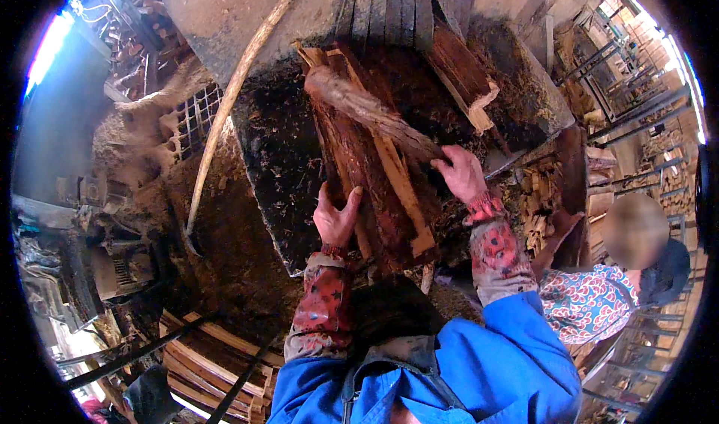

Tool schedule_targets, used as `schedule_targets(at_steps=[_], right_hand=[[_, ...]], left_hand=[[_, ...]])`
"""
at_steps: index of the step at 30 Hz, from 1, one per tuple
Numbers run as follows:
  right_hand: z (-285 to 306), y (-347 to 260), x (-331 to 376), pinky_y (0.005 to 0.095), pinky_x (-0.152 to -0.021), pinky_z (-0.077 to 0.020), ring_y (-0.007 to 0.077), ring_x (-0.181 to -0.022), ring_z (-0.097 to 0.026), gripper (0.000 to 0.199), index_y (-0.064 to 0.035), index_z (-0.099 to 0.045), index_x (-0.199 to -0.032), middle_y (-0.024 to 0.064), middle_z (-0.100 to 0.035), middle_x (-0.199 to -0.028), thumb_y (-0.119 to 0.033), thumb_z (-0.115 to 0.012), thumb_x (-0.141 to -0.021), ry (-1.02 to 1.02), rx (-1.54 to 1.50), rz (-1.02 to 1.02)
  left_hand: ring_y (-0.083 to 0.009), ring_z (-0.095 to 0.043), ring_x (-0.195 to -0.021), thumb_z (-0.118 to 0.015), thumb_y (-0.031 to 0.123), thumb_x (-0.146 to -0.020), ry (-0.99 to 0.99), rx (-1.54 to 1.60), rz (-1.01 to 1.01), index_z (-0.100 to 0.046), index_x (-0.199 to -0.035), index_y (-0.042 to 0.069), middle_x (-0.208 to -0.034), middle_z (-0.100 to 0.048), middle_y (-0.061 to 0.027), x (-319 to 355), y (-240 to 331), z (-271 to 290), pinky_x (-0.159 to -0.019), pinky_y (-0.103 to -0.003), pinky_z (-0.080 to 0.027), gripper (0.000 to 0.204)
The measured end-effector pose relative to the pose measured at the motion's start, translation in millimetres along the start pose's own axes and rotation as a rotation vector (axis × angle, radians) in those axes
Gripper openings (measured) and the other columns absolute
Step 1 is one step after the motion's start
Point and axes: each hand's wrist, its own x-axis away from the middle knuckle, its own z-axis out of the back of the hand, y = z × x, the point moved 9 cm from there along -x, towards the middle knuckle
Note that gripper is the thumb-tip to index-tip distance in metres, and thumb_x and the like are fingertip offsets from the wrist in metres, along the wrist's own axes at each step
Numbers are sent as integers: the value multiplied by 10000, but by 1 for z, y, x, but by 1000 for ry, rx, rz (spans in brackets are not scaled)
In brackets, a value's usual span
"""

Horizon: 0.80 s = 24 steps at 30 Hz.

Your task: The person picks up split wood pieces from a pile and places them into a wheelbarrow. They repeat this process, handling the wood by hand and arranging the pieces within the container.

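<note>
Overall, dark tabletop (277, 154) bears long split wood (352, 158); a rough log (367, 109) slants across it. Right hand (463, 175), angled inward: grip pinched on log's near end. Left hand (336, 220), pointing forward: grip loosely parted at split wood, contact unclear.

I'm watching remotely: the right hand (463, 174) is gripping a log (365, 108); the left hand (336, 219) is spreading beside split wood (357, 153).

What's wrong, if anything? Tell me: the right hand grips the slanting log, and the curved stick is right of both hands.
The side's wrong: the head view shows the curved stick left of even the left hand. The right hand does grip the slanting log.
</note>
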Motion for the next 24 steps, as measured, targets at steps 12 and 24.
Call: schedule_targets(at_steps=[12, 24], right_hand=[[-19, -60, 24, 423, -911, -492, 362, -1069, -578, 476, 45, -610, -1188, 191, -596, -1137, -193, -758, -804, 120, -203, 132], [73, 70, -98, 497, -980, -431, 383, -1193, -487, 546, -48, -545, -1267, 176, -515, -1306, -404, -644, -865, 326, 502, 44]], left_hand=[[-218, -673, -985, -809, 327, -801, 55, 18, -44, -511, -1268, -123, -1067, -702, -204, -8, -9, -6, -863, -329, -522, 714], [-222, -684, -951, -809, 351, -799, 48, -43, 21, -491, -1282, -138, -1037, -704, -213, -10, -5, -9, -829, -330, -528, 757]])
